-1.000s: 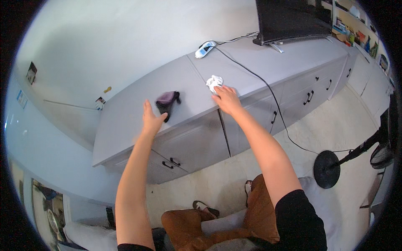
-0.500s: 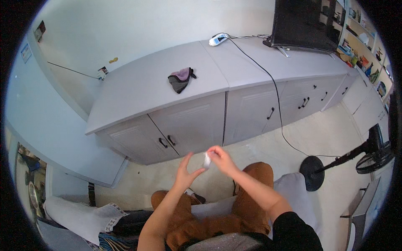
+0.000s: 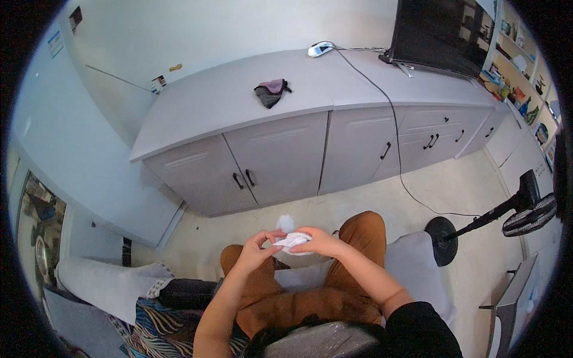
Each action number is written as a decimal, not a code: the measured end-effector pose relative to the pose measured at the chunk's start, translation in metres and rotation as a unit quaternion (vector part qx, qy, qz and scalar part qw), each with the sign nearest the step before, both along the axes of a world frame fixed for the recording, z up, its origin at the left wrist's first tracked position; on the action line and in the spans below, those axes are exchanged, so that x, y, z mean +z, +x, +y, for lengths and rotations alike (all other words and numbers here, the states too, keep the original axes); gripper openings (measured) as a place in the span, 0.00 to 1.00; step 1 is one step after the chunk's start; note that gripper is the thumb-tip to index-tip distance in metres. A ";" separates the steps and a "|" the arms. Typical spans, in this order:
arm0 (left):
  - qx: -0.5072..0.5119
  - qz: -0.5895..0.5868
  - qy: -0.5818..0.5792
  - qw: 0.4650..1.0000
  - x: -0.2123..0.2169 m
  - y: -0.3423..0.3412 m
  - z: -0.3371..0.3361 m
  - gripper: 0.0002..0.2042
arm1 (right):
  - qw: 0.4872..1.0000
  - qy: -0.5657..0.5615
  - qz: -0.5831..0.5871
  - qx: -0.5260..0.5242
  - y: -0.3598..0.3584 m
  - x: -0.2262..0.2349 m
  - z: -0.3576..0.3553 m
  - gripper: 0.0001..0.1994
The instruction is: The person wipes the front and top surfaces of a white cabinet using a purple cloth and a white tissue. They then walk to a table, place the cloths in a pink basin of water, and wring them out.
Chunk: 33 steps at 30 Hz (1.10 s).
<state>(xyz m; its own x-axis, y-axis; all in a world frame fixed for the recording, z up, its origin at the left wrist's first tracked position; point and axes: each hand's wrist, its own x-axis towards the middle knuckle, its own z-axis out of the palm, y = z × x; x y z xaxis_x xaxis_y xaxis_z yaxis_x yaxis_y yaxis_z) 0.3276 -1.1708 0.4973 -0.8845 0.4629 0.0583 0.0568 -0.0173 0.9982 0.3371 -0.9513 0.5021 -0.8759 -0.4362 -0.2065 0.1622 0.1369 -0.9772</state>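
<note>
fingers of the left hand (image 3: 255, 247) and right hand (image 3: 319, 240) pinch a small white cloth (image 3: 290, 237) between them, held above the lap in brown trousers (image 3: 358, 238). well beyond, a dark crumpled cloth (image 3: 270, 92) lies on the grey bench (image 3: 227, 101) near a television (image 3: 441, 33).

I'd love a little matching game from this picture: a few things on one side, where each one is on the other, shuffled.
Things:
1. white cloth
2. dark crumpled cloth
3. standing fan
4. television

Places:
A. on the floor at the right
B. on the grey cabinet top, left of its middle
C. between the left hand and the right hand, above the lap
D. at the right end of the cabinet top, against the wall

Pairs: 1-C, 2-B, 3-A, 4-D
</note>
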 end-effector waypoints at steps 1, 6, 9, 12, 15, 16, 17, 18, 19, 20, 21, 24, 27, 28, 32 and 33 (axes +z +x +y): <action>0.010 -0.040 0.008 0.999 -0.001 0.004 -0.009 0.09 | 1.000 -0.006 -0.025 0.002 0.002 0.001 -0.002 0.18; 0.103 -0.037 -0.042 0.993 -0.005 0.016 -0.027 0.10 | 0.994 0.030 -0.058 -0.087 0.011 -0.020 0.004 0.13; 0.122 0.014 -0.086 0.989 0.001 0.022 -0.022 0.10 | 0.977 0.089 0.087 -0.174 0.010 -0.054 0.008 0.10; 0.108 0.108 -0.109 0.982 0.014 0.036 0.007 0.10 | 0.939 0.074 0.165 -0.294 0.009 -0.067 -0.001 0.09; 0.036 0.306 -0.129 0.942 0.020 0.043 0.040 0.11 | 0.897 -0.054 0.080 -0.430 0.004 -0.066 -0.016 0.10; 0.005 0.322 -0.130 0.938 0.019 0.044 0.048 0.12 | 0.879 -0.124 0.014 -0.460 0.004 -0.054 -0.021 0.12; -0.025 0.334 -0.137 0.932 0.016 0.047 0.051 0.12 | 0.852 -0.196 -0.058 -0.482 0.003 -0.049 -0.028 0.14; -0.059 0.349 -0.139 0.925 0.014 0.049 0.057 0.13 | 0.840 -0.283 -0.049 -0.460 -0.004 -0.073 -0.028 0.16; -0.066 0.332 -0.138 0.931 0.010 0.052 0.062 0.13 | 0.847 -0.279 -0.128 -0.435 0.001 -0.095 -0.019 0.16; -0.072 0.313 -0.137 0.937 0.002 0.055 0.064 0.13 | 0.847 -0.270 -0.210 -0.408 0.007 -0.103 -0.014 0.17; -0.081 0.297 -0.134 0.942 -0.002 0.054 0.066 0.13 | 0.840 -0.261 -0.286 -0.379 0.010 -0.107 -0.010 0.17; -0.088 0.325 -0.159 0.928 -0.012 0.042 0.061 0.14 | 0.849 -0.251 -0.320 -0.338 0.004 -0.129 -0.006 0.19; -0.035 0.346 -0.175 0.921 -0.015 0.030 0.057 0.13 | 0.819 -0.305 -0.360 -0.325 -0.008 -0.135 -0.014 0.17; -0.009 0.355 -0.179 0.918 -0.016 0.025 0.055 0.13 | 0.837 -0.277 -0.329 -0.338 -0.012 -0.133 -0.018 0.17; -0.004 0.369 -0.191 0.910 -0.004 0.003 0.058 0.12 | 0.849 -0.260 -0.301 -0.348 -0.026 -0.115 -0.024 0.17; -0.017 0.378 -0.199 0.904 -0.006 -0.001 0.059 0.12 | 0.839 -0.282 -0.320 -0.338 -0.032 -0.115 -0.024 0.17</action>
<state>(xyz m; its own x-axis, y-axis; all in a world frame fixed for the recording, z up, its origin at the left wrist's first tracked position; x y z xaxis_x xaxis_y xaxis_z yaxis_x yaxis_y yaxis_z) 0.3267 -1.1114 0.4911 -0.6464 0.6069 0.4625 0.7316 0.3206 0.6017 0.3055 -0.9753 0.3871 -0.7507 -0.0700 -0.6569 0.5326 -0.6524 -0.5392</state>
